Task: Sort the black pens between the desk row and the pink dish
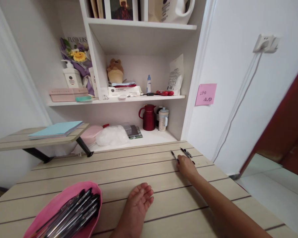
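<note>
My right hand (187, 167) reaches out to the far right part of the wooden table. Its fingers are closed on a dark pen (174, 155), whose end sticks out to the left of them. Just beyond that hand lie a few more pens (186, 152), partly hidden by it. My left hand (138, 205) rests near the front middle of the table, palm turned up. Its fingers are loosely curled and hold nothing. To its left stands a pink basket (97, 190) filled with several black and clear pens (73, 213).
Behind the table (139, 165) rises a white shelf unit (144, 25) with a red jug (149, 118) and a pale cup (163, 119). At left, a small raised stand (12, 142) bears blue paper (56, 128). A white cable (240, 99) hangs down the right wall.
</note>
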The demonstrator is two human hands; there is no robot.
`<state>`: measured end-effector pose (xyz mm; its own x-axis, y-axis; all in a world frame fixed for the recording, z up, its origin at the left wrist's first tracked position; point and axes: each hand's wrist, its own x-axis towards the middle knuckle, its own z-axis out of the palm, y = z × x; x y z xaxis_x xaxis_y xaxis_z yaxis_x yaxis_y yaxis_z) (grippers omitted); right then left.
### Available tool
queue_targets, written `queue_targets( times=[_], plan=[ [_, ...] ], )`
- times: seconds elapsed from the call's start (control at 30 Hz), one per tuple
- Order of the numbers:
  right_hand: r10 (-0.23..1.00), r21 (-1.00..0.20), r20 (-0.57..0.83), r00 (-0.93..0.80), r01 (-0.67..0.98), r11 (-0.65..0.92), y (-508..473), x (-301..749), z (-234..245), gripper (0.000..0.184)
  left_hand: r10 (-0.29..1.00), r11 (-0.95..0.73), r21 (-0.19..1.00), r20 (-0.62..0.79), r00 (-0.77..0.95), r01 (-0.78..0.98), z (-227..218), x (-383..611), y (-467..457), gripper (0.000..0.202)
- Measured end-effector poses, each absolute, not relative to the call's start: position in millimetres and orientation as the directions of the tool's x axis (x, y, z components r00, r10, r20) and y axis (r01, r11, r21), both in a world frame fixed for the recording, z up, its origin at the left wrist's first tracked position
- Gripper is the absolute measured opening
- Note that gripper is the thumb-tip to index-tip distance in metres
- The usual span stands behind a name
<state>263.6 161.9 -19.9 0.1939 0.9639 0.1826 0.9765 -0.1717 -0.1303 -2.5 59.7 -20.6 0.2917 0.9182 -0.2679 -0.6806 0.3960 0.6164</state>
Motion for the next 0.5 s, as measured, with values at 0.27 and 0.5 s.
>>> queue_targets(
  times=[0.27,0.5],
  plan=[
    [0.959,-0.161,0.186,0.215,0.969,-0.186,160,261,-18,0.015,0.919,0.394,0.619,-0.279,0.28,-0.679,-20,-2,59,0.025],
    [0.933,-0.23,0.239,0.268,0.949,-0.213,151,258,-7,0.012,0.923,0.384,0.633,-0.261,0.281,-0.672,-20,-1,60,0.025]
  ],
)
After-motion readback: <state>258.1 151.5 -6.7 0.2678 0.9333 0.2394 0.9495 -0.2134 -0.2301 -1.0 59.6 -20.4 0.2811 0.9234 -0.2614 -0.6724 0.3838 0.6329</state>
